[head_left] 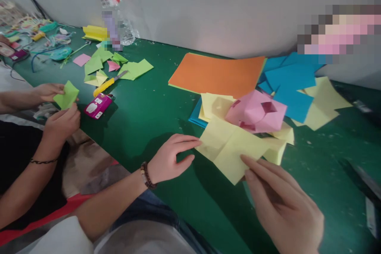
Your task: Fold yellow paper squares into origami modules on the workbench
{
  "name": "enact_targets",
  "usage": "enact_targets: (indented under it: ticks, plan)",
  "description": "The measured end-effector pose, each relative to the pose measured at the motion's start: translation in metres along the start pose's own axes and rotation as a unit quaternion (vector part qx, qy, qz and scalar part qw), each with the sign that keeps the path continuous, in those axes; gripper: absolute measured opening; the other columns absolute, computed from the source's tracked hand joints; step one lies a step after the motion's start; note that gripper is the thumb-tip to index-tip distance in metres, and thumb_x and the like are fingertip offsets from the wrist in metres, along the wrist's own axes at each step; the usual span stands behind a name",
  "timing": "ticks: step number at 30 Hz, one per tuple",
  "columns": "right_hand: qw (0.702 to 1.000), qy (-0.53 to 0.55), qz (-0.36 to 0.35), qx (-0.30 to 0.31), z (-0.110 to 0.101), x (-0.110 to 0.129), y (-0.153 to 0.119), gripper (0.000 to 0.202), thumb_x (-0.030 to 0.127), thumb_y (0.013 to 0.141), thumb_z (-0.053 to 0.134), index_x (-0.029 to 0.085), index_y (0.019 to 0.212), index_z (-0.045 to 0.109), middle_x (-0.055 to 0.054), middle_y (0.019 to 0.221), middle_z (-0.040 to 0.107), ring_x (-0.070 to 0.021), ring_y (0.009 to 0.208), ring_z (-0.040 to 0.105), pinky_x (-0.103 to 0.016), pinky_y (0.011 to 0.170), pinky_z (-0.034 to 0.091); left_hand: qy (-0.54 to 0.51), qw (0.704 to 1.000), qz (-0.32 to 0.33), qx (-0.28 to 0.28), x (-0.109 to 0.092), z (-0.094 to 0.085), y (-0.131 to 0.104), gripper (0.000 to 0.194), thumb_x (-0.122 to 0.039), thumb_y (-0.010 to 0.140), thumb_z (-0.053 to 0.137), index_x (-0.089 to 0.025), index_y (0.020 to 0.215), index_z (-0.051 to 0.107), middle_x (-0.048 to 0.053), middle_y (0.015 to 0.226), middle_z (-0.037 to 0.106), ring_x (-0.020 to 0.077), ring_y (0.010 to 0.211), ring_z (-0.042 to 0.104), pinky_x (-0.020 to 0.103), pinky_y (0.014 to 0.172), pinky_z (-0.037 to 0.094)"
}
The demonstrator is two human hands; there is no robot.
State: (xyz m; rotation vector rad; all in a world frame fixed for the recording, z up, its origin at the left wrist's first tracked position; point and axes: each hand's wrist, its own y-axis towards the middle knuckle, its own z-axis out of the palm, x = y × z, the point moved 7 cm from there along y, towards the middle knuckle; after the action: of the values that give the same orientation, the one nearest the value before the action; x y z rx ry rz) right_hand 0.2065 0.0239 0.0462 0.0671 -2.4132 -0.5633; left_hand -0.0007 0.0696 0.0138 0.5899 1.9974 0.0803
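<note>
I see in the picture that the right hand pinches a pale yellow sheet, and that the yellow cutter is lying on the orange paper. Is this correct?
Not quite: the head view shows the yellow cutter away from the orange paper, between the purple box and the green paper pieces. The right hand does pinch a pale yellow sheet.

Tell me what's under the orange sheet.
Under the orange sheet, a light green edge shows along the front left. The orange sheet covers the rest, so anything more there can't be seen.
</note>
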Motion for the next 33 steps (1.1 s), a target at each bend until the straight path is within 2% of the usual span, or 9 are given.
enact_targets:
  ticks: [4,7,11,15,19,23,26,29,33]
  plan:
    - [0.999,0.036,0.006,-0.002,0.001,-0.002,0.003,0.013,0.029,0.084,0.065,0.029,0.093,0.074,-0.002,0.093,0.071,-0.0119,0.066,0.065,-0.022,0.045,0.044,-0.007,1.0,0.009,0.004,-0.001,0.001,0.001,0.033,-0.011,0.085,0.058,-0.018,0.116,0.065,0.008,0.113,0.069,0.0203,0.109,0.06,0.04,0.099,0.05]
    - [0.996,0.064,0.067,0.01,0.003,-0.012,0.007,0.011,0.032,0.083,0.065,0.028,0.089,0.073,-0.001,0.089,0.071,-0.0139,0.071,0.067,-0.022,0.055,0.05,-0.015,1.0,0.004,0.001,0.001,0.0,0.001,0.029,-0.01,0.084,0.057,-0.016,0.11,0.068,0.009,0.107,0.071,0.02,0.106,0.062,0.039,0.096,0.052]
    - [0.989,0.086,0.12,0.018,0.005,-0.02,0.007,0.012,0.036,0.08,0.068,0.027,0.088,0.072,0.001,0.081,0.071,-0.0126,0.063,0.065,-0.022,0.057,0.053,-0.015,1.0,-0.009,0.006,0.003,0.0,0.001,0.027,-0.009,0.083,0.058,-0.017,0.106,0.07,0.008,0.104,0.072,0.0202,0.104,0.062,0.04,0.093,0.054]
    - [0.987,0.093,0.127,0.011,0.005,-0.021,0.005,0.014,0.036,0.078,0.069,0.028,0.088,0.071,0.002,0.075,0.069,-0.0115,0.06,0.063,-0.02,0.057,0.053,-0.017,1.0,-0.015,0.007,0.004,0.0,0.001,0.03,-0.006,0.081,0.058,-0.017,0.106,0.07,0.007,0.103,0.073,0.0199,0.103,0.062,0.039,0.092,0.054]
    - [0.986,0.086,0.144,0.018,0.005,-0.021,0.005,0.014,0.036,0.079,0.068,0.027,0.089,0.071,0.001,0.078,0.07,-0.0119,0.063,0.064,-0.021,0.06,0.054,-0.021,1.0,-0.021,-0.005,0.005,-0.002,0.001,0.031,-0.004,0.08,0.058,-0.02,0.102,0.072,0.006,0.1,0.073,0.0193,0.1,0.063,0.039,0.089,0.056]
    - [0.987,0.094,0.125,0.03,0.01,-0.024,0.008,0.012,0.036,0.079,0.068,0.027,0.086,0.071,0.0,0.078,0.071,-0.0124,0.061,0.064,-0.021,0.055,0.053,-0.022,0.999,-0.025,-0.022,0.006,-0.005,0.0,0.024,-0.007,0.077,0.066,-0.02,0.096,0.073,0.005,0.095,0.074,0.0197,0.096,0.064,0.038,0.086,0.057]
    - [0.99,0.094,0.08,0.066,0.018,-0.027,0.011,0.013,0.03,0.084,0.061,0.027,0.092,0.071,0.002,0.073,0.07,-0.0118,0.058,0.064,-0.02,0.048,0.049,-0.011,0.999,-0.018,-0.036,0.005,-0.008,-0.001,0.021,-0.009,0.075,0.071,-0.019,0.094,0.073,0.005,0.092,0.075,0.0199,0.094,0.064,0.037,0.084,0.058]
    - [0.987,0.084,-0.018,0.138,0.03,-0.022,0.013,0.025,0.019,0.089,0.049,0.027,0.103,0.069,0.002,0.077,0.071,-0.0115,0.063,0.066,-0.02,0.053,0.05,0.035,0.998,0.016,-0.053,-0.001,-0.009,-0.002,0.021,-0.006,0.078,0.065,-0.018,0.094,0.072,0.005,0.09,0.074,0.0197,0.093,0.062,0.036,0.081,0.058]
    - [0.973,0.01,-0.193,0.124,0.031,-0.004,0.009,0.017,0.017,0.088,0.056,0.021,0.097,0.069,-0.003,0.086,0.069,-0.0139,0.077,0.065,-0.024,0.069,0.052,0.087,0.993,0.051,-0.055,-0.007,-0.007,-0.002,0.035,0.0,0.079,0.051,-0.02,0.101,0.069,0.004,0.093,0.073,0.02,0.096,0.06,0.038,0.083,0.057]
